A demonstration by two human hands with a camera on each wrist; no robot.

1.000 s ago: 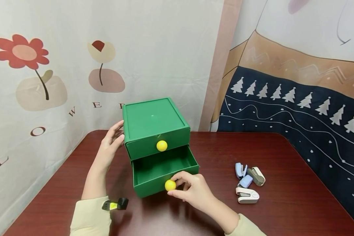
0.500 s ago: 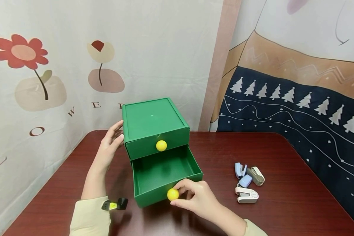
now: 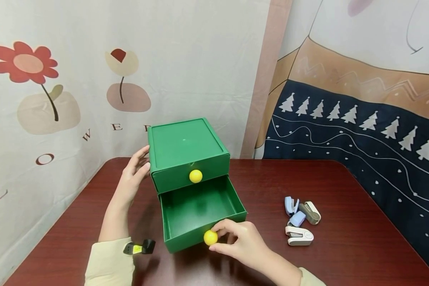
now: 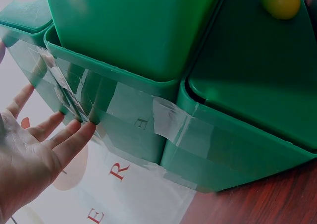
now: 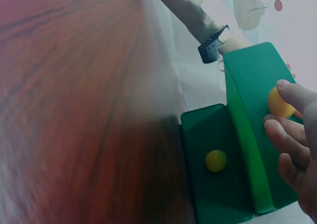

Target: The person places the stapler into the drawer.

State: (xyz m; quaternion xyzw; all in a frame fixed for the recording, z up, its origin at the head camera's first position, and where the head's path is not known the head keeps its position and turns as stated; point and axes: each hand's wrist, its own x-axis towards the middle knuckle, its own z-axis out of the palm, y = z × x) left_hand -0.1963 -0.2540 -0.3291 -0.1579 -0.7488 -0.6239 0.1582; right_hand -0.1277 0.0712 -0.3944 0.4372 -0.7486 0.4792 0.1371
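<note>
A green drawer cabinet [image 3: 186,145] stands on the table, its side wrapped in clear tape in the left wrist view. The middle drawer [image 3: 200,206] is pulled far out, with no objects visible inside. Thumb and fingers of my right hand [image 3: 241,242] pinch the round yellow knob [image 3: 210,237] on its front. My left hand [image 3: 130,178] rests against the cabinet's left side; extended fingers touch the wall in the left wrist view. A second yellow knob [image 3: 196,176] marks the shut top drawer. Below the pulled drawer, the right wrist view shows a shut bottom drawer with its own knob [image 5: 216,161].
To the right on the reddish-brown table [image 3: 343,254] lies a small group of staplers: a white stapler [image 3: 299,236], a grey-and-white one [image 3: 310,213] and light blue pieces [image 3: 293,210]. Printed cloth [image 3: 200,59] hangs behind the table.
My right hand has drawn the middle drawer further out toward me, mostly in the first half second and only slightly since. My left hand has stayed at the cabinet's side.
</note>
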